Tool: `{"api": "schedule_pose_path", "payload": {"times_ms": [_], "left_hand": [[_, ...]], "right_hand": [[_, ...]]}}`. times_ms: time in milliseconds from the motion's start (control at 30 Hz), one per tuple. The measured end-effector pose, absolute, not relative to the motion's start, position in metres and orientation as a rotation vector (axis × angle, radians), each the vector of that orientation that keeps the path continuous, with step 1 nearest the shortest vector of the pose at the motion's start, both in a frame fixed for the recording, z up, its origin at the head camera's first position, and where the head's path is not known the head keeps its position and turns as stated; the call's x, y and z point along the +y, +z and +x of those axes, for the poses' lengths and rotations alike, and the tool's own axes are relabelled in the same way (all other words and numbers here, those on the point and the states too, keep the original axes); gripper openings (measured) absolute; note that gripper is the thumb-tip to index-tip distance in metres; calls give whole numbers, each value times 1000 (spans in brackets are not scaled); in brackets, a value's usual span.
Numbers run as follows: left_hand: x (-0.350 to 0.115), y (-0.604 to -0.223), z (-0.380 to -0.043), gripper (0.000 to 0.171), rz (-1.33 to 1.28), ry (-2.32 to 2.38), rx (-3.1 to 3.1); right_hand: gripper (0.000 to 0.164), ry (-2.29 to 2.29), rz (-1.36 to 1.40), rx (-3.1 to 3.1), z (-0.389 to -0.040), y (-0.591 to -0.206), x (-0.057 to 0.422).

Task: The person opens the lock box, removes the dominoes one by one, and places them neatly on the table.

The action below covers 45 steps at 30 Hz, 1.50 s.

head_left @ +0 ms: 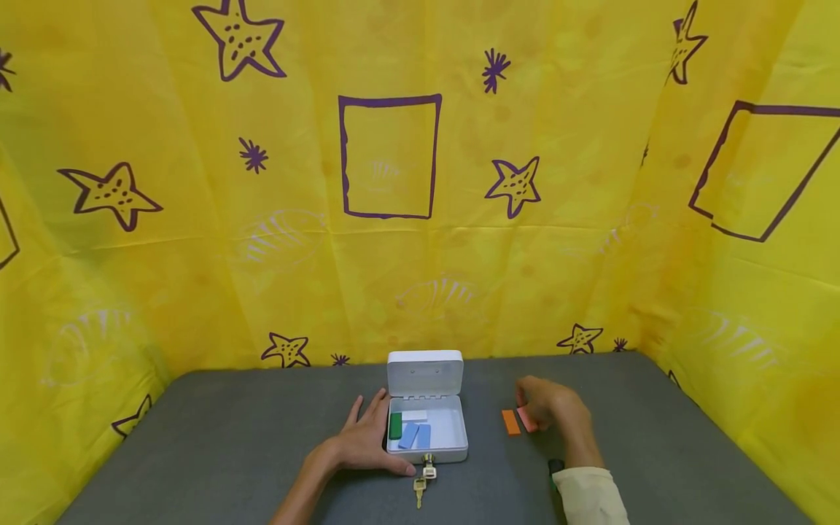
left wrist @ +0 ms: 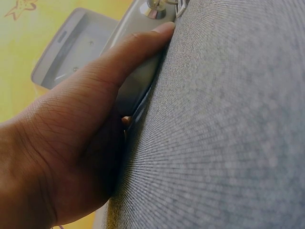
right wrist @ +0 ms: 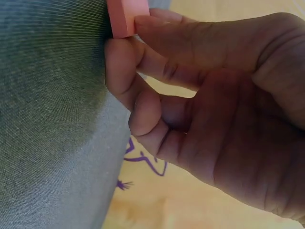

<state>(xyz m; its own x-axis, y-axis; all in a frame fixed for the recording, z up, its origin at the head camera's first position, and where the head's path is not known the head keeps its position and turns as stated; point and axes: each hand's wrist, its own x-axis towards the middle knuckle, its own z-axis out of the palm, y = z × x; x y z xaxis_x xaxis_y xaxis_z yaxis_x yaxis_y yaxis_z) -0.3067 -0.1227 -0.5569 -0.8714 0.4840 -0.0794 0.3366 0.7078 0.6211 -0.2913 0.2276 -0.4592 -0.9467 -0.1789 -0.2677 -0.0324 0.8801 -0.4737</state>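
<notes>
A white metal cash box [head_left: 428, 456] stands on the table with its lid [head_left: 425, 373] raised. Inside lie a green block [head_left: 395, 426], a white block [head_left: 415, 415] and two light-blue blocks [head_left: 424, 436]. My left hand [head_left: 361, 443] rests against the box's front left corner, fingers spread along the side and thumb [left wrist: 143, 45] stretched along the front. A key [head_left: 429, 472] sits in the front lock, with a second key [head_left: 419, 490] hanging from it. To the right of the box, my right hand [head_left: 550, 405] pinches a pink block [right wrist: 128, 16] between thumb and fingers, close to the tabletop.
An orange block [head_left: 510, 422] lies on the grey table [head_left: 262, 445], just left of the pink one. Behind and at both sides hangs a yellow curtain [head_left: 420, 255] with purple stars and frames. A dark band [head_left: 555, 465] shows at the right wrist beside a pale sleeve [head_left: 589, 496].
</notes>
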Motion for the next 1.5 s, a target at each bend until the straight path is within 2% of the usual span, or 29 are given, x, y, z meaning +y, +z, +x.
{"api": "schedule_pose_path", "payload": {"times_ms": [100,300,600,967,1500], "left_hand": [[-123,-557,-307,139,646,898,2680],[-122,-555,-306,139,639,894,2680],[-123,-557,-308,137,630,885,2680],[-123,-559,-309,138,638,868,2688],[-122,-555,-307,137,634,887,2680]], "right_hand": [[21,-696,-126,2745,-291,-461,226],[26,-693,-127,2735,-293,-461,224],[25,-681,-133,2713,-294,-460,220],[42,-524,-215,2773,-293,-455,222],[43,-482,-232,2791,-295,-458,217]]}}
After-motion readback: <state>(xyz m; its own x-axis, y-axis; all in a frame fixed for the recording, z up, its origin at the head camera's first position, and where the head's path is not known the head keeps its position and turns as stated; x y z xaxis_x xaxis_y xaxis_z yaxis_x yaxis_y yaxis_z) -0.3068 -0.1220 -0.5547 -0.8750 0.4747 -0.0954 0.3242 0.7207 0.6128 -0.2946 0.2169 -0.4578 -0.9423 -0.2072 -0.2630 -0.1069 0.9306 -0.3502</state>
